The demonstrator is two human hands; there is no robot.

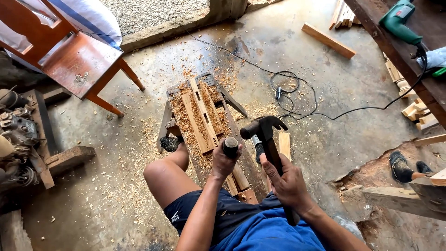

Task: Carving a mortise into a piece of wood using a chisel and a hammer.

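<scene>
Gripping a chisel (231, 146) upright, left hand (225, 162); right hand (289, 179) fisted around raised hammer (267, 135).

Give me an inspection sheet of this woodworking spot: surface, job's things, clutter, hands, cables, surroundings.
Surface: narrow wooden bench straddled by the person, covered in wood chips.
Job's things: slotted wooden slat lying on the bench; chisel upright; claw hammer raised beside it.
Clutter: shavings spread over the concrete floor; loose wood offcut.
Hands: left hand closed around the chisel handle; right hand gripping the hammer handle.
Cables: black cord coiled on the floor, running up to the green power drill.
Surroundings: red wooden chair; old engine; another person's feet at right.
</scene>
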